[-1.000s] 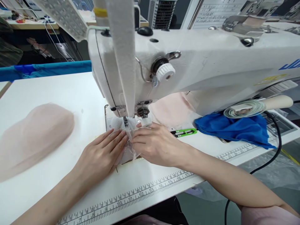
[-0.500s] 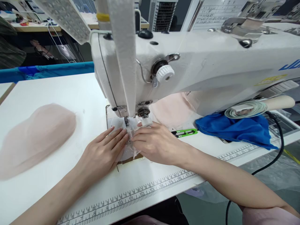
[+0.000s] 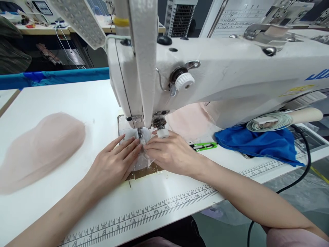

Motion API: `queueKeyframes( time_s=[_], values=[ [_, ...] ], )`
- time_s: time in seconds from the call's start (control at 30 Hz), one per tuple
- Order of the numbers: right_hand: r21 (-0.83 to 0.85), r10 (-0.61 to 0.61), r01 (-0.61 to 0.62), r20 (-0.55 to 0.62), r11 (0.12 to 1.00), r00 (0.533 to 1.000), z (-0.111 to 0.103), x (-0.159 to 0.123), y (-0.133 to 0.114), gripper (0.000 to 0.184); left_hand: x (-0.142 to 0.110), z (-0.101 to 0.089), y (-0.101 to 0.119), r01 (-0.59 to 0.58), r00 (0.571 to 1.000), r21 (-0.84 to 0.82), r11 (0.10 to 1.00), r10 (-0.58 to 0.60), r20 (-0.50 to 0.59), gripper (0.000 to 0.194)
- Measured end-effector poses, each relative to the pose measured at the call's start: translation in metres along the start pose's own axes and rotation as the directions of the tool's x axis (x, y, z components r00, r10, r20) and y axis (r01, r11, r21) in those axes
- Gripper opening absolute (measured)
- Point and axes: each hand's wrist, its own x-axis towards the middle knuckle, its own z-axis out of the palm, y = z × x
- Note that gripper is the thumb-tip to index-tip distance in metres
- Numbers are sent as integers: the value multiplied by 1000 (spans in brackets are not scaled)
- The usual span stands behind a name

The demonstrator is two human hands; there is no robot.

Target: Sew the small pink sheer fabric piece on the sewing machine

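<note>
A thin, sheer whitish piece of fabric (image 3: pixel 140 164) lies under the presser foot (image 3: pixel 140 133) of a white sewing machine (image 3: pixel 205 65). My left hand (image 3: pixel 117 158) rests flat on its left side, fingers stretched toward the foot. Close to the foot on the other side, my right hand (image 3: pixel 171 151) has its fingers bent and pressed together on the fabric's edge; the thumb is mostly hidden. Some loose, frayed threads show between the hands. Part of the fabric is covered by my fingers.
Pale pink sheer fabric (image 3: pixel 48 147) lies on the left; another pink piece (image 3: pixel 190 120) sits behind my right hand. Green thread snips (image 3: pixel 205 146), a blue cloth (image 3: pixel 257 144) and a coiled pale green strip (image 3: pixel 267 122) are at right. A ruler strip (image 3: pixel 144 219) runs along the front edge.
The fabric under my hands has turned and shifted slightly, showing a rounder edge near the foot. My hands stay close to the same place; the whole view has moved a little.
</note>
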Motion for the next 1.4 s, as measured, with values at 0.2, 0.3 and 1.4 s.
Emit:
queueKeyframes(
  time_s=[0.2,0.3,1.4],
  values=[
    [-16,0,0,-20,1000,1000,1,-1,-1,22,-5,-4,4,7,1000,-43,999,-6,11,34],
    [-18,-4,4,-10,1000,1000,1,0,-1,21,-5,-4,2,1,1000,-32,999,-1,15,35],
    [-100,94,-96,-23,990,995,11,3,1,25,0,5,-6,66,998,9,998,-66,-1,32]
  ],
)
